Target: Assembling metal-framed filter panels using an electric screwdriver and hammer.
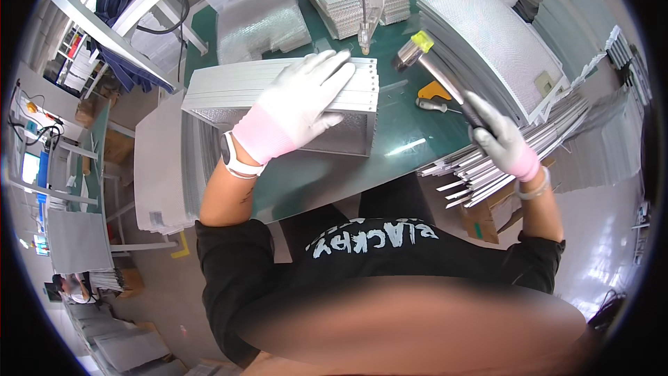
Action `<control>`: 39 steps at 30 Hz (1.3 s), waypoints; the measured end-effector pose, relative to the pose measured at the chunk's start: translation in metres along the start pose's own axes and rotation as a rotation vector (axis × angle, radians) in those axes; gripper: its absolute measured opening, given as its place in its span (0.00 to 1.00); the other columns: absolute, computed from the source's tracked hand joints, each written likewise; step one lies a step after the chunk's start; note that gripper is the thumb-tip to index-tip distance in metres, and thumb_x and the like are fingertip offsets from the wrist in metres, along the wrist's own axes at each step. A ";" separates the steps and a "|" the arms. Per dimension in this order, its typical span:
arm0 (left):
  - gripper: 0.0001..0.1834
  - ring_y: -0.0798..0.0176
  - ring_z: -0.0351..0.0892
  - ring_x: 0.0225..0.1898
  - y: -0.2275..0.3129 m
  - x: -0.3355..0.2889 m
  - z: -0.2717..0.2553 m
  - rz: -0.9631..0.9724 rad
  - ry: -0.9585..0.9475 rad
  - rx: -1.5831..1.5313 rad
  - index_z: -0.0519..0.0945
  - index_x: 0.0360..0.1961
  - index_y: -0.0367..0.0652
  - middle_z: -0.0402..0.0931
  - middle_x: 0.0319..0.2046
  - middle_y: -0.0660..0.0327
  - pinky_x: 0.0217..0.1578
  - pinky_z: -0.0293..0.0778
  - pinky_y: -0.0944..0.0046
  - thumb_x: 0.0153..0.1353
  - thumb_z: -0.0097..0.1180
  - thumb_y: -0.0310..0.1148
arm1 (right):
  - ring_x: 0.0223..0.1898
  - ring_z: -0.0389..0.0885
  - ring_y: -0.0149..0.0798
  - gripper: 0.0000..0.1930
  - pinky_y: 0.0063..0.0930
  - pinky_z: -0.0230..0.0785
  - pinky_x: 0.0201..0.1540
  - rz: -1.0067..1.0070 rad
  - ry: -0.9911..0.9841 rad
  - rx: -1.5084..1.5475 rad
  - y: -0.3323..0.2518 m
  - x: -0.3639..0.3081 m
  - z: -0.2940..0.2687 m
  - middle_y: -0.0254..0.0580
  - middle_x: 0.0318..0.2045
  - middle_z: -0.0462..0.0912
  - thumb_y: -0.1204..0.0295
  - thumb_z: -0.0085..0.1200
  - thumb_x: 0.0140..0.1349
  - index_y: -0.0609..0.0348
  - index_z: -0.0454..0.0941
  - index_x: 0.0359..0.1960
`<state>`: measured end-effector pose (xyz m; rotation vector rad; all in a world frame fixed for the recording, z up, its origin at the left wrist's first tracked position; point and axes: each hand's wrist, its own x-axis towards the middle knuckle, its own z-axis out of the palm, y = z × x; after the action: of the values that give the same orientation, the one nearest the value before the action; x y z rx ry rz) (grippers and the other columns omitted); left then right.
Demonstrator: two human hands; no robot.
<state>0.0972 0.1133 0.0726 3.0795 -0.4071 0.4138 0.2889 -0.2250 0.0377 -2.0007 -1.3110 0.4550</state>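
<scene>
My left hand [304, 94], in a white glove with a pink cuff, lies flat with fingers outstretched on a row of pale metal frames [224, 85]. These frames stand on edge, pressed together, and their right ends show small holes. A mesh or foil-like face shows beneath the front one. In my right hand [499, 141], gloved the same way, is the dark grip of a two-faced mallet [445, 78]. Its head is raised to the right of the frames, apart from them, with a yellow face and a dark face.
On the green table [410, 132] lie a screwdriver [433, 105] and an orange-yellow piece [434, 90]. A vertical metal spindle [363, 7] hangs behind the frames. Mesh panels [487, 42] are stacked at right, above metal strips [480, 174]. Bubble-wrap sheets [261, 21] lie at the back; pale panels [160, 160] stand left.
</scene>
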 end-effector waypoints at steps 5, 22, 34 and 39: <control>0.43 0.39 0.62 0.66 0.006 0.002 0.005 -0.101 0.043 0.171 0.67 0.66 0.46 0.63 0.66 0.47 0.65 0.63 0.46 0.47 0.72 0.37 | 0.41 0.84 0.48 0.29 0.34 0.73 0.50 -0.287 0.140 -0.236 -0.041 0.003 -0.028 0.53 0.51 0.82 0.82 0.49 0.63 0.61 0.67 0.68; 0.40 0.43 0.66 0.62 0.017 -0.006 0.004 -0.110 0.083 0.094 0.69 0.63 0.45 0.67 0.61 0.50 0.61 0.67 0.47 0.47 0.72 0.37 | 0.24 0.79 0.48 0.30 0.38 0.73 0.30 -0.589 0.564 -0.418 -0.041 0.014 -0.007 0.48 0.28 0.78 0.81 0.51 0.60 0.64 0.66 0.67; 0.39 0.42 0.66 0.62 0.011 -0.001 0.008 -0.083 0.123 0.079 0.69 0.63 0.43 0.67 0.62 0.51 0.62 0.68 0.48 0.49 0.71 0.37 | 0.34 0.84 0.47 0.26 0.34 0.76 0.39 -0.383 0.387 -0.347 -0.044 -0.011 -0.005 0.54 0.40 0.83 0.80 0.46 0.67 0.69 0.63 0.68; 0.39 0.42 0.66 0.62 0.011 -0.005 0.007 -0.114 0.101 0.100 0.68 0.63 0.43 0.67 0.62 0.51 0.61 0.68 0.49 0.49 0.71 0.37 | 0.49 0.83 0.58 0.29 0.38 0.75 0.52 -0.156 0.145 -0.396 -0.069 0.004 -0.006 0.65 0.54 0.78 0.87 0.47 0.60 0.66 0.67 0.67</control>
<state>0.0919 0.1037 0.0640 3.1401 -0.2132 0.6011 0.2492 -0.2061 0.0907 -2.1754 -1.5400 -0.0287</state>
